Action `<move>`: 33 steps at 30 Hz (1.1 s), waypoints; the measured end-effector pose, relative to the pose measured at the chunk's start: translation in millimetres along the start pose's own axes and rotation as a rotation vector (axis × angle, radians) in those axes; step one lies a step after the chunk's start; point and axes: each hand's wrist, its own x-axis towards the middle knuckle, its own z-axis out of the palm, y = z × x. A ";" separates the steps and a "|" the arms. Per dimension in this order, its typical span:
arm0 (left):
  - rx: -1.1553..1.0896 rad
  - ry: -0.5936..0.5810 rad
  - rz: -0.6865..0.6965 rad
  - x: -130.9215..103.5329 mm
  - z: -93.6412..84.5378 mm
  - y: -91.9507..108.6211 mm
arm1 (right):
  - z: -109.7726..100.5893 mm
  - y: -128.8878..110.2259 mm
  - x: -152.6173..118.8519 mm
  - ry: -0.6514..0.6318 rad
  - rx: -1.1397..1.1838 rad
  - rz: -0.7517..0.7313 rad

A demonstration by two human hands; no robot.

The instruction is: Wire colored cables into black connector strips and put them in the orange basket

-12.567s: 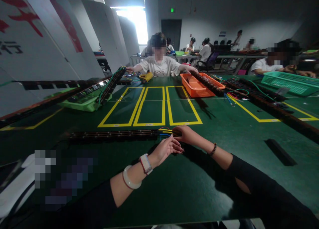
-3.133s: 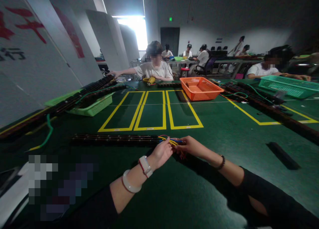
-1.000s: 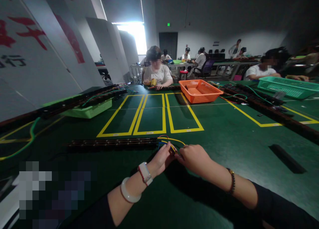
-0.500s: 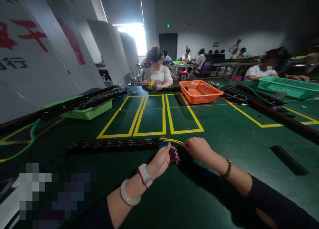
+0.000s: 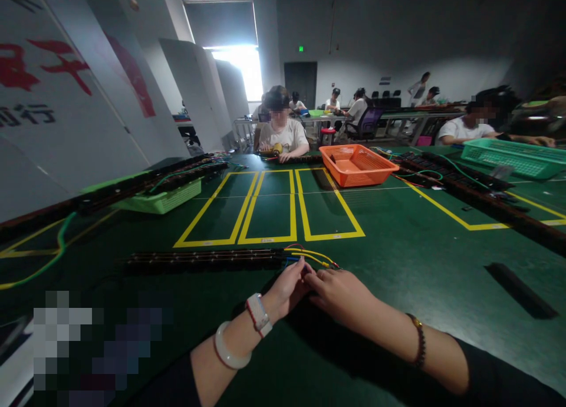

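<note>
Now pinches blue wire (image 5: 292, 258) in left hand (image 5: 286, 288), holds right hand (image 5: 345, 292) against it near yellow wires (image 5: 326, 264), can't tell right's grip.

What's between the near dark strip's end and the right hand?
Head view: yellow wires, a thin red wire, and blue wires running from the dark strip to the left hand, which sits between it and the right hand.

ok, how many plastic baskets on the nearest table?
3: the light-green basket at left, partly under dark strips; the orange basket right of centre; the teal basket at far right. Strips may hide others.
</note>
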 end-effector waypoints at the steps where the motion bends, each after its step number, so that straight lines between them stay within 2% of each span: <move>1: 0.011 -0.012 0.005 0.4 -0.1 -0.3 | 2.1 -0.8 0.1 -0.008 -0.018 -0.014; 7: -0.001 -0.046 0.012 1.2 0.9 -1.5 | -7.5 10.1 -0.3 -0.055 -0.001 0.048; 11: 0.221 -0.176 0.007 -0.2 -1.9 -4.6 | -8.8 24.3 1.1 -0.061 0.114 0.075; 13: 0.362 -0.207 0.005 -0.1 -4.4 -7.4 | -2.4 31.6 3.4 -0.073 0.177 0.064; 18: 0.661 -0.381 0.025 -1.2 -8.3 -10.4 | 15.5 47.6 8.8 -0.121 0.284 0.076; 21: 0.752 -0.420 0.028 -4.6 -6.7 -8.4 | 12.4 55.6 7.9 -0.146 0.310 0.076; 23: 0.785 -0.426 0.018 -7.1 -4.9 -6.9 | 3.0 60.0 6.9 -0.108 0.321 0.073; 28: 0.900 -0.470 0.070 -8.7 -4.2 -5.5 | -21.4 59.3 20.6 0.191 0.321 0.105; 30: 0.926 -0.506 0.077 -7.8 -5.5 -5.8 | -20.9 51.1 35.7 0.228 0.317 0.052; 33: 0.955 -0.511 0.089 -7.1 -7.0 -7.0 | -6.6 32.8 65.7 0.240 0.265 -0.070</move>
